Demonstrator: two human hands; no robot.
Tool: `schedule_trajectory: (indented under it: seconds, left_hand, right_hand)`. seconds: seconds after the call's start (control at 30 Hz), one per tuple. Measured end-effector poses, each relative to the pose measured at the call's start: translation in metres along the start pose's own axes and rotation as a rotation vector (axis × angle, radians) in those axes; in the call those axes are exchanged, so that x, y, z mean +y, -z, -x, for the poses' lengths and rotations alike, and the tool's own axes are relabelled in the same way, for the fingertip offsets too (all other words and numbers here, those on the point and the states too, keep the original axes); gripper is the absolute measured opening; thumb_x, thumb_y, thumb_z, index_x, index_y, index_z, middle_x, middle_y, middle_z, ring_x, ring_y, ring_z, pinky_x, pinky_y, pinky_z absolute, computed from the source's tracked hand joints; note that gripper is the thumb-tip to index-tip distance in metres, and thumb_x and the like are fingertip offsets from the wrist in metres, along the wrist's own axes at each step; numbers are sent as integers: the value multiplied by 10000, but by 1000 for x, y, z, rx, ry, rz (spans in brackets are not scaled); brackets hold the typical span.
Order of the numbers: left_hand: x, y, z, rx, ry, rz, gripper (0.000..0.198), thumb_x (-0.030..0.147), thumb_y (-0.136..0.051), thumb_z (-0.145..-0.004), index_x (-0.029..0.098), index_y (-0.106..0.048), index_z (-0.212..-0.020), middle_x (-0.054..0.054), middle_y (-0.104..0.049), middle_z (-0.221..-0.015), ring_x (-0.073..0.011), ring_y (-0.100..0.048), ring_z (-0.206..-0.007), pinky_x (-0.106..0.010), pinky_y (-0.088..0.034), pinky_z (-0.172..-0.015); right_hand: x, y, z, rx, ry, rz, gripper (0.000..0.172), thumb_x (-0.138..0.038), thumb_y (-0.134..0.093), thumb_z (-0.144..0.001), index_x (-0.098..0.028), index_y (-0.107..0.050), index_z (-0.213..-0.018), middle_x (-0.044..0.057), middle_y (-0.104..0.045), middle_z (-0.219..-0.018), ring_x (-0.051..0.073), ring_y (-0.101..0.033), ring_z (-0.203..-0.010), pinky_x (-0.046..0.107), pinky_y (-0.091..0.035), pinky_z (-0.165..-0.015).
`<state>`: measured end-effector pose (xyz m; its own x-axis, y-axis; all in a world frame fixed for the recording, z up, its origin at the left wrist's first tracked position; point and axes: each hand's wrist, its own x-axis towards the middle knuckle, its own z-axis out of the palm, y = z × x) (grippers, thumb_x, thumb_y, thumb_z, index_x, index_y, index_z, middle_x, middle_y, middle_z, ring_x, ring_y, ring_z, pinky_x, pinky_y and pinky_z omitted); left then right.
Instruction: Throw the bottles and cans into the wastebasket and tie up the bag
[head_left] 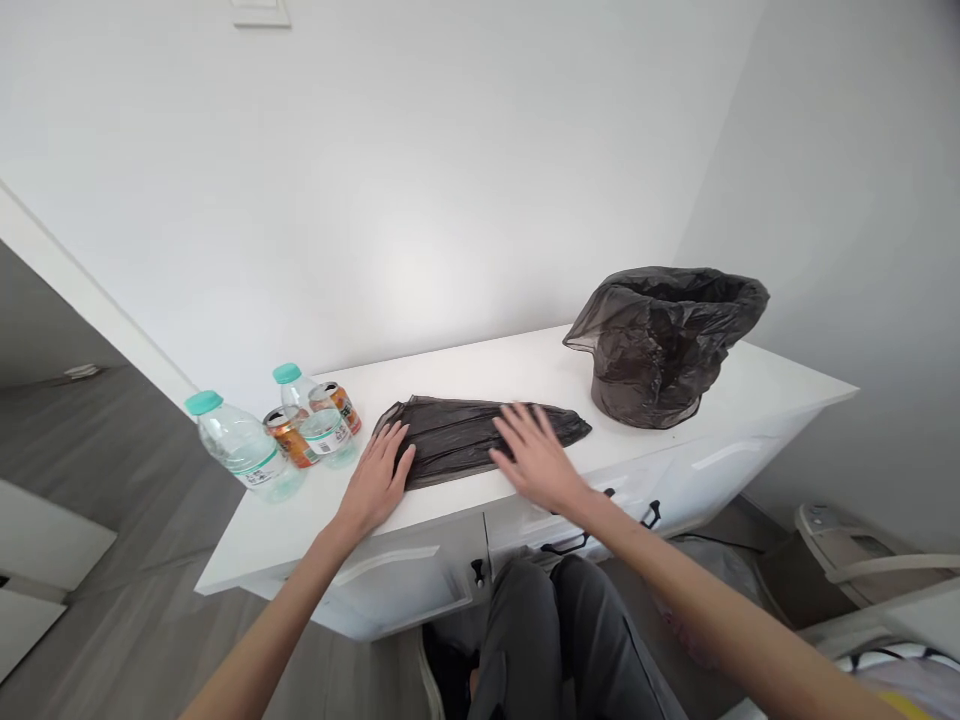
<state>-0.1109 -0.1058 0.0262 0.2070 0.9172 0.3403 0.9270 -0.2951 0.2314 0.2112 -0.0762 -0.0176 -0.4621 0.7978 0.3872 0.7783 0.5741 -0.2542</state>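
Observation:
A black plastic bag [450,432] lies flattened and lengthwise on the white cabinet top. My left hand [380,478] rests on its left end, fingers stretched out. Toward the bag's right part, my right hand [534,455] lies over it with fingers spread, slightly blurred. Neither hand grips anything. To the right stands a bin lined with a black bag [660,350], its mouth open and the liner folded over the rim. Left of my left hand are two clear bottles with green caps, a larger one [244,445] and a smaller one [326,425], beside two orange cans [291,432].
The white cabinet [780,385] stands against the wall, with black handles [651,514] on its front. My knees are close below its front edge. A beige appliance or chair-like object [847,550] stands on the floor at right. A doorway opens at far left.

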Motion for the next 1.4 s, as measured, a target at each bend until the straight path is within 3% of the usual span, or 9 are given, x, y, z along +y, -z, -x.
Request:
schedule_trajectory:
  seconds: [0.17, 0.27, 0.47, 0.63, 0.83, 1.0, 1.13, 1.23, 1.4]
  left_hand:
    - [13, 20, 47, 91, -18, 70, 534, 508, -308, -1094, 199, -505, -1483, -116, -527, -1589, -255, -416, -1533, -484, -332, -1278]
    - [11, 33, 73, 92, -23, 108, 477, 469, -374, -1094, 234, -492, -1491, -95, -523, -1591, -245, -387, -1548, -483, -331, -1275]
    - [7, 66, 112, 231, 168, 206, 430, 460, -400, -1086, 256, -559, -1430, -102, -617, -1465, -274, -552, -1393, -482, -430, -1178]
    - [18, 81, 118, 292, 228, 217, 405, 507, -438, -1053, 222, -642, -1255, -109, -702, -1283, -292, -640, -1236, -459, -523, -1045]
    - [35, 79, 89, 189, -18, 149, 299, 433, -454, -1046, 240, -641, -1177, -93, -720, -1254, -275, -657, -1217, -454, -536, -1050]
    - [32, 55, 36, 46, -187, 49, 402, 456, -423, -1051, 234, -608, -1331, -122, -668, -1397, -295, -582, -1355, -508, -456, -1156]
    - [19, 23, -20, -129, -167, -69, 531, 520, -365, -1059, 209, -543, -1451, -122, -511, -1599, -310, -406, -1515, -519, -320, -1245]
    - [7, 3, -58, -195, -92, -135, 590, 532, -331, -1058, 180, -493, -1503, -144, -493, -1608, -315, -399, -1512, -500, -274, -1249]
    - [-8, -8, -97, -215, -4, -174, 773, 678, -407, -975, 89, -520, -1463, -260, -594, -1453, -419, -484, -1396, -559, -325, -1158]
  right_hand:
    - [-115, -36, -18, -57, 159, -120, 833, -710, -339, -1029, -155, -331, -1649, 145, -289, -1716, 349, -169, -1619, 623, -132, -1304]
    - [-153, -36, -23, -69, 160, -179, 881, -745, -357, -1009, -105, -387, -1613, 197, -383, -1664, 356, -283, -1584, 624, -164, -1291]
    - [-158, -32, 4, 83, 284, -190, 734, -590, -573, -1002, -128, -469, -1563, 162, -580, -1530, 336, -449, -1498, 626, -135, -1309]
    - [-156, -40, 26, 168, 306, -213, 501, -360, -554, -1061, -200, -508, -1533, 87, -715, -1375, 261, -543, -1427, 565, -213, -1313]
    - [-154, -17, 30, 147, 278, -263, 551, -433, -484, -1076, -180, -468, -1565, 100, -596, -1527, 260, -481, -1482, 538, -292, -1289]
    - [-119, 5, 20, 166, 75, -158, 552, -473, -380, -1086, -205, -516, -1550, 119, -489, -1615, 299, -371, -1550, 598, -223, -1292]
    - [-71, 11, 13, 53, -188, -48, 651, -559, -269, -1084, -211, -456, -1601, 124, -355, -1694, 373, -239, -1596, 686, -124, -1268]
    - [-34, 14, 10, -67, -342, -7, 728, -593, -182, -1076, -177, -426, -1621, 140, -267, -1726, 402, -174, -1608, 677, -86, -1269]
    - [22, 15, -3, -208, -295, -80, 799, -647, -114, -1060, -171, -317, -1668, 101, -216, -1746, 312, -136, -1630, 555, -90, -1312]
